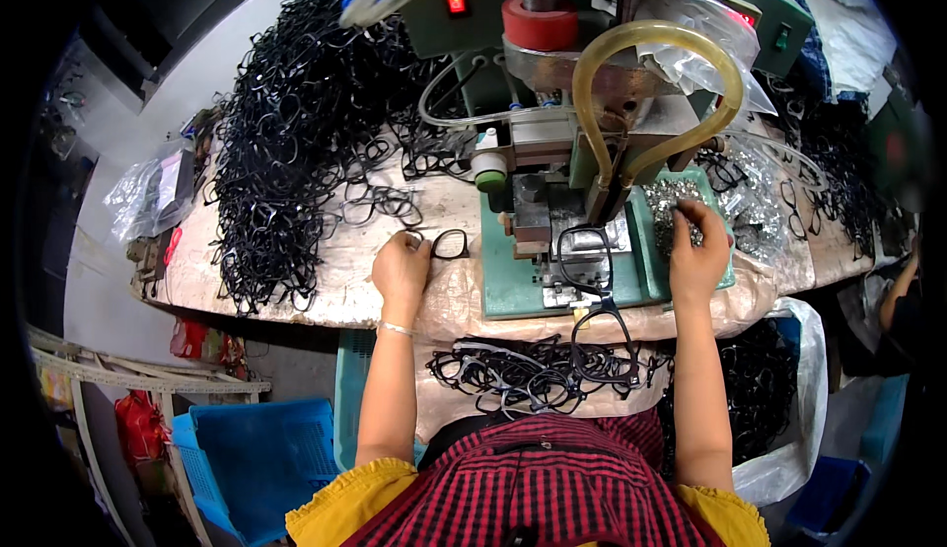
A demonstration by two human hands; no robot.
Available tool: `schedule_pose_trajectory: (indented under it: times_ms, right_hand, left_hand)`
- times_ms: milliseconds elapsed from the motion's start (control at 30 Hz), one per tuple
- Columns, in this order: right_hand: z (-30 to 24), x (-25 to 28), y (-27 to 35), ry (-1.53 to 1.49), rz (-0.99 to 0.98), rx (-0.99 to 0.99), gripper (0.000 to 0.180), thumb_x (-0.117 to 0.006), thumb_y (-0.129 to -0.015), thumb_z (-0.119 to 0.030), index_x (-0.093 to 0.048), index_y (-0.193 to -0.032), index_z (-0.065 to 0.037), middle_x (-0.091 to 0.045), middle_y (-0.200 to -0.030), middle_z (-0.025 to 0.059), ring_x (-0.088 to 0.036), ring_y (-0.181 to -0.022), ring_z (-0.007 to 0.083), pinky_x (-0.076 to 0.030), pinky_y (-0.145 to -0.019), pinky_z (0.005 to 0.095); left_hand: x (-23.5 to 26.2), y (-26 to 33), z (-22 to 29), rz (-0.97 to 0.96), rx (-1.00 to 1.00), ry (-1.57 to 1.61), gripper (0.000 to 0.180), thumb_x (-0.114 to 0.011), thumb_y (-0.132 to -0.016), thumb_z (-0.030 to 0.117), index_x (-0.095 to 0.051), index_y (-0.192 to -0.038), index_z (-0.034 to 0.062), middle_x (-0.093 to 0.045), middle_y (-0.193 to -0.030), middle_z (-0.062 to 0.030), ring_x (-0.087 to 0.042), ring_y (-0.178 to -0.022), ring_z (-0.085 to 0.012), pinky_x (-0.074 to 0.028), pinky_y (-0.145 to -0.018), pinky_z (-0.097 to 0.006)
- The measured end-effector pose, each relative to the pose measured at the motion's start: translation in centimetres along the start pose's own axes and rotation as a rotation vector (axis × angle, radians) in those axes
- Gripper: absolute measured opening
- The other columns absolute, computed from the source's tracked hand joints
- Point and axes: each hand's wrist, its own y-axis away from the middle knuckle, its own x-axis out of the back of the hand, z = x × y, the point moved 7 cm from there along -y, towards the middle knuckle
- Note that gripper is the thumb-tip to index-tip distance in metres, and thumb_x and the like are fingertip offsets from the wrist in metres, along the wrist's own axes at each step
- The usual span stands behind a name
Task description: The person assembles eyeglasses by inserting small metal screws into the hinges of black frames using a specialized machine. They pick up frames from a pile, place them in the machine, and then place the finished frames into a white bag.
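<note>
At the front of the bench (350, 286), the left hand (401, 269) has its fingers closed on a black glasses frame (450, 257), one rim poking out toward the press (533, 214). Over on the other side, the right hand (698, 246) is at a green tray (648, 263) of small metal parts (669, 195), fingers curled; whether they pinch a piece, I cannot tell. Between the hands, a second frame (605, 303) sits at the press, one rim overhanging the edge.

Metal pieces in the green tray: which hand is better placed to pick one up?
Probably the right hand: it is at the green tray, close to the metal pieces. The left hand is across the machine, at a black glasses frame.
</note>
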Motion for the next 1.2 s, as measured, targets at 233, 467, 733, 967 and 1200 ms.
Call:
schedule_pose_trajectory:
  times_ms: [233, 467, 733, 967, 1200]
  right_hand:
    - [2.9, 10.4, 4.7, 0.300, 0.027, 0.039, 0.016, -0.066, -0.080, 0.007, -0.071, -0.094, 0.000, -0.069, -0.094, 0.0105, -0.064, -0.092, 0.0262, -0.048, -0.087, 0.0357]
    - [-5.3, 5.9, 2.0, -0.054, -0.225, 0.037, 0.016, -0.068, -0.078, 0.006, -0.072, -0.093, 0.001, -0.070, -0.093, 0.0119, -0.065, -0.092, 0.0242, -0.048, -0.086, 0.0339]
    - [-8.9, -3.2, -0.2, -0.575, -0.234, -0.128, 0.039, -0.065, -0.083, 0.000, -0.055, -0.121, 0.004, -0.070, -0.096, 0.0151, -0.069, -0.087, 0.0183, -0.052, -0.078, 0.0299]
    - [-8.8, -2.7, 0.2, -0.609, -0.288, -0.177, 0.046, -0.065, -0.085, -0.001, -0.047, -0.127, 0.006, -0.071, -0.091, 0.0140, -0.067, -0.090, 0.0162, -0.048, -0.085, 0.0265]
    - [-11.6, -2.4, 0.9, -0.683, -0.354, -0.214, 0.058, -0.066, -0.082, 0.001, -0.042, -0.135, 0.005, -0.066, -0.106, 0.0164, -0.061, -0.097, 0.0220, -0.046, -0.092, 0.0322]
  left_hand:
    - [1.0, -2.3, -1.1, -0.339, 0.014, 0.654, 0.020, -0.068, -0.086, 0.020, -0.066, -0.082, 0.0006, -0.067, -0.066, -0.0055, -0.061, -0.055, -0.0102, -0.046, -0.050, -0.026]
    - [-0.5, -4.3, 5.4, -0.746, 0.026, 1.076, 0.005, -0.057, -0.092, 0.011, -0.059, -0.090, 0.0073, -0.067, -0.076, -0.0044, -0.062, -0.058, -0.0109, -0.046, -0.048, -0.021]
    - [-0.8, 2.5, 3.7, -0.447, 0.293, 1.817, 0.013, -0.059, -0.096, 0.017, -0.055, -0.107, 0.0133, -0.062, -0.095, -0.0036, -0.059, -0.076, -0.0191, -0.048, -0.064, -0.028]
    - [12.8, 5.3, 11.9, -0.113, -0.381, 1.846, 0.016, -0.054, -0.101, 0.017, -0.056, -0.110, 0.0035, -0.063, -0.101, -0.0131, -0.064, -0.082, -0.0252, -0.055, -0.067, -0.036]
    - [18.7, 6.5, 19.3, 0.175, -0.891, 1.435, 0.015, -0.053, -0.101, 0.013, -0.054, -0.111, 0.0019, -0.062, -0.109, -0.0180, -0.064, -0.097, -0.0267, -0.060, -0.073, -0.041]
